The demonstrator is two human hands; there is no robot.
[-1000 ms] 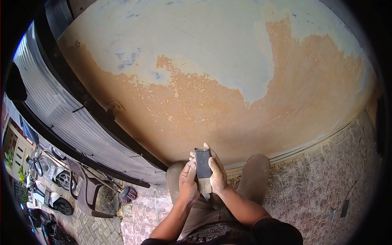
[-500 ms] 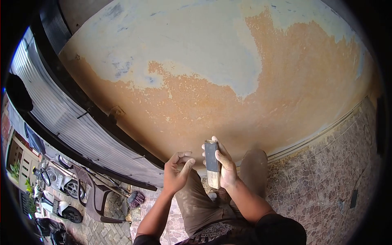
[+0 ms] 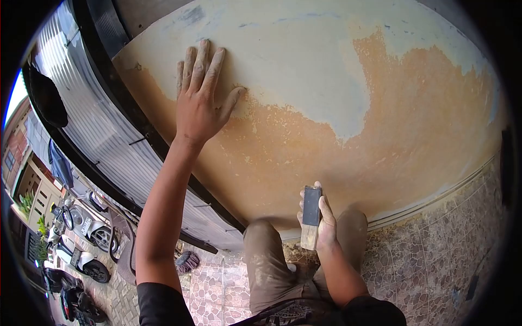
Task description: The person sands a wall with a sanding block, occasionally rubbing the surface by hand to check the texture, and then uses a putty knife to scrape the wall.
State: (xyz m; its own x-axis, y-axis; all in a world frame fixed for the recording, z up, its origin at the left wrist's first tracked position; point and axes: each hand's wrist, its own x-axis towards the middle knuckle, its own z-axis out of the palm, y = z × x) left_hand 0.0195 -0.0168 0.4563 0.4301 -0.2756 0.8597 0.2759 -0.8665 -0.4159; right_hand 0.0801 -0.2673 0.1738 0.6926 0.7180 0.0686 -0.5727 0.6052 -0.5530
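Observation:
My left hand (image 3: 200,100) lies flat with its fingers spread on the upper left of a wall (image 3: 293,70). Pale whitish coating covers the wall's upper part, and a worn orange-tan surface shows below with a ragged border between them. Dust coats my fingers. Lower down, in front of my body, my right hand (image 3: 328,225) grips a sanding block (image 3: 311,206), a wooden bar with dark grey abrasive paper around its upper part. The block stands nearly upright, its dark face toward me and apart from the wall.
A corrugated metal sheet with a dark frame (image 3: 117,127) runs along the left. Patterned floor tiles (image 3: 405,261) lie beneath, dusty near the wall's foot. Parked motorbikes (image 3: 81,255), a brown woven chair (image 3: 125,247) and a purplish mop head (image 3: 187,261) are at lower left.
My left hand has moved up and left from near the sanding block onto the wall, its fingers now spread flat. My right hand still holds the block, slightly farther right in view.

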